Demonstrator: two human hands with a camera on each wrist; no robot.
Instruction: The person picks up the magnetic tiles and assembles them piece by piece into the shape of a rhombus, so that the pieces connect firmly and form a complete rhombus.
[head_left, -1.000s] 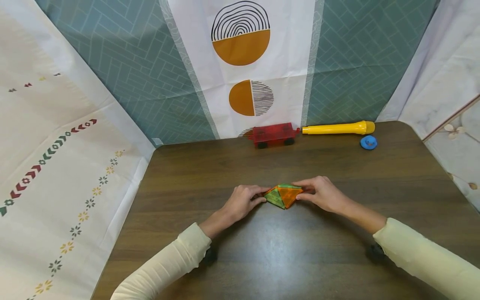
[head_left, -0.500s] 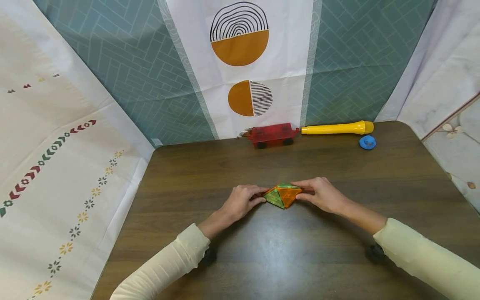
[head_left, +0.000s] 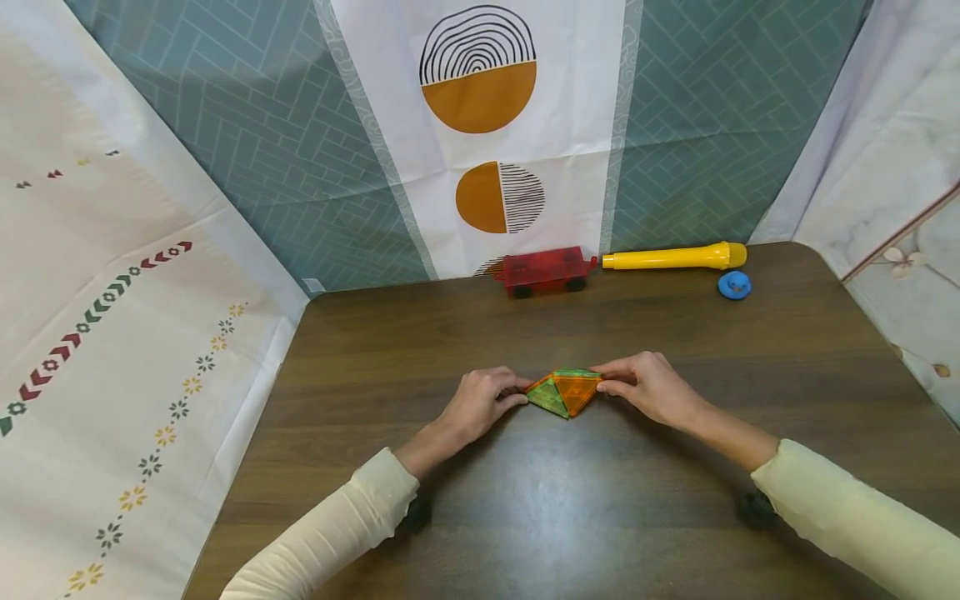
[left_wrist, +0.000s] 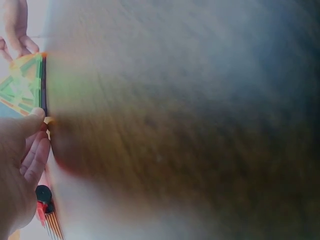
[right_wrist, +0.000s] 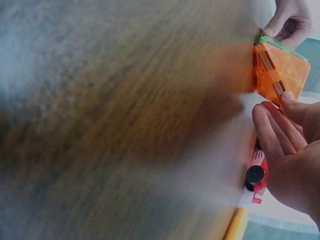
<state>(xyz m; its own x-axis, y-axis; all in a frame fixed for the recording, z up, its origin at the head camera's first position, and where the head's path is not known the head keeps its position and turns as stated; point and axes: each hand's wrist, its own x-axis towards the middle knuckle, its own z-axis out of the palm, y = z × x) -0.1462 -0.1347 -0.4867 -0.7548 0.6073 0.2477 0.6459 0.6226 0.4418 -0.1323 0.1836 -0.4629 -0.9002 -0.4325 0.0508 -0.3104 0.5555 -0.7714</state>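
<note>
On the table stands a small peaked shape of see-through green and orange magnetic tiles (head_left: 576,393). Triangular faces lean together in it, and its far side is mostly hidden in the head view. My left hand (head_left: 478,404) pinches its left corner between thumb and fingers; the thumb lies against the green tile (left_wrist: 22,87) in the left wrist view. At the opposite corner, my right hand (head_left: 654,390) pinches the edge of the orange tile (right_wrist: 287,62), thumb on the near side. The right wrist view shows the other right fingers extended below the thumb.
A red toy wagon (head_left: 547,268) with black wheels stands at the back edge. To its right lies a yellow toy microphone (head_left: 667,257), with a blue rubber duck (head_left: 734,286) just in front of it. Patterned cloths hang behind and at both sides of the brown table (head_left: 390,333).
My right hand has shifted slightly right, with its thumb a little higher on the tile corner. The left hand's fingertips have moved slightly left. The tile shape stays almost in place.
</note>
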